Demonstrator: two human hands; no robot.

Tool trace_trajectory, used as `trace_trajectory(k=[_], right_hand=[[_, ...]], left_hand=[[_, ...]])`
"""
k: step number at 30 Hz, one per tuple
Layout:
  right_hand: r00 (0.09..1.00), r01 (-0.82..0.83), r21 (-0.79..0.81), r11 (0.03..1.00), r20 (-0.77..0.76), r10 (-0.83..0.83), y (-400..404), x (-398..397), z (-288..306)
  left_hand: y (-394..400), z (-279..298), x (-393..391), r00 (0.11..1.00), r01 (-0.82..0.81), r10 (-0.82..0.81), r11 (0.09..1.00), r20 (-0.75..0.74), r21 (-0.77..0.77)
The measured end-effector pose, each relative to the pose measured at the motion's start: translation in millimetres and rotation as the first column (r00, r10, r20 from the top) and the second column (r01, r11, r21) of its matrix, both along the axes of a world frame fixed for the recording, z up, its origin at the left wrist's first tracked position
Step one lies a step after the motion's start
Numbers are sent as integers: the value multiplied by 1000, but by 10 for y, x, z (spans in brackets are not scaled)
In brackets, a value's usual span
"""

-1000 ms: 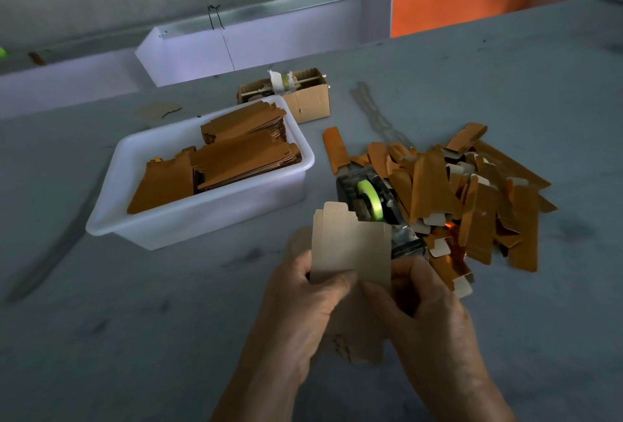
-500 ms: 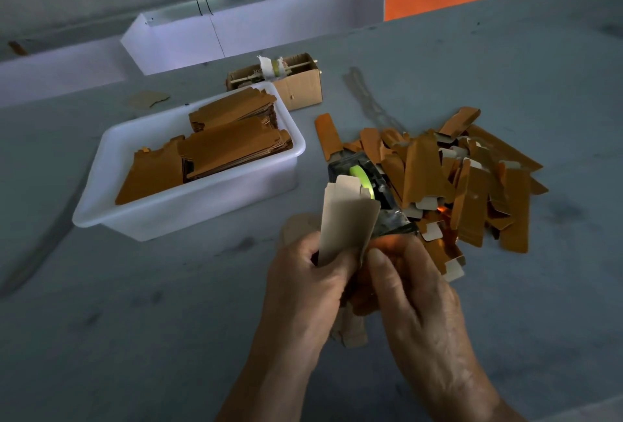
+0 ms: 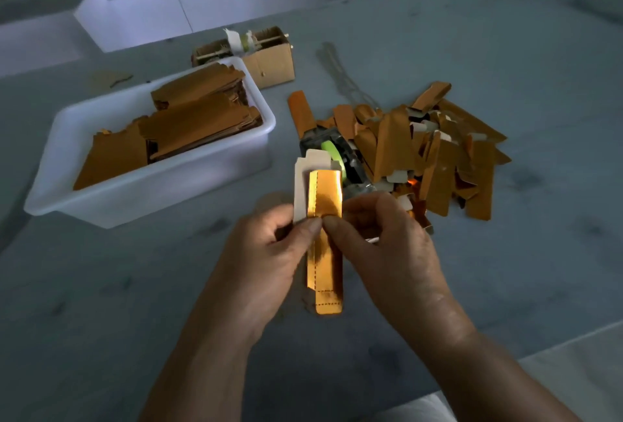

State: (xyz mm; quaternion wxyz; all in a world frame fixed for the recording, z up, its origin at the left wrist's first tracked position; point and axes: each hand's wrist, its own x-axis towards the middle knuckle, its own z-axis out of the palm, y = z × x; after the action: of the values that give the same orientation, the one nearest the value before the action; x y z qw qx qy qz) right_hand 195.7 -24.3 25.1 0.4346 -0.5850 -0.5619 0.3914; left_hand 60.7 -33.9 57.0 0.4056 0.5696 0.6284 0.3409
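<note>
A flat gold-foil carton blank, folded lengthwise with its pale inner side showing at the upper left, is held upright over the grey table. My left hand pinches it at the middle from the left, thumb on the gold face. From the right, my right hand pinches the same spot, thumb tip meeting the left thumb. Just behind the blank sits a tape dispenser with a green roll.
A white plastic tub at the left holds stacked flat gold blanks. A loose pile of folded gold blanks lies to the right of the dispenser. Behind the tub stands a small cardboard box. White trays line the far edge.
The blank was open with its pale inner side facing me; both hands have folded it lengthwise, so the gold face now shows.
</note>
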Motion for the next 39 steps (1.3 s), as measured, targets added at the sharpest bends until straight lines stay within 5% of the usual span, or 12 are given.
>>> trace_trajectory(k=[6, 19, 22, 24, 26, 29, 31, 39], right_hand=[[850, -185, -273, 944, -527, 14, -13, 74, 16], [849, -100, -313, 944, -521, -83, -14, 66, -30], [845, -69, -310, 948, -523, -109, -18, 36, -39], [843, -45, -299, 953, -523, -124, -22, 21, -41], [849, -29, -279, 960, -514, -124, -21, 14, -31], [873, -3, -254, 967, -473, -122, -15, 13, -16], [872, 10, -266, 964, -469, -139, -15, 31, -20], [875, -36, -298, 954, -470, -114, -48, 77, -9]], left_hand=[[13, -25, 67, 984, -37, 56, 993, 166, -111], [-39, -161, 180, 980, -178, 180, 984, 82, -27], [-74, -162, 239, 978, -198, 204, 974, -42, 112], [-115, -140, 320, 925, -156, 236, 950, -297, 270], [-147, -113, 407, 788, -11, 221, 938, -574, 347], [-205, -150, 582, 570, 107, 258, 918, -780, 382], [-192, -202, 632, 506, 145, 266, 911, -821, 385], [-266, -281, 715, 576, 187, 132, 940, -807, 287]])
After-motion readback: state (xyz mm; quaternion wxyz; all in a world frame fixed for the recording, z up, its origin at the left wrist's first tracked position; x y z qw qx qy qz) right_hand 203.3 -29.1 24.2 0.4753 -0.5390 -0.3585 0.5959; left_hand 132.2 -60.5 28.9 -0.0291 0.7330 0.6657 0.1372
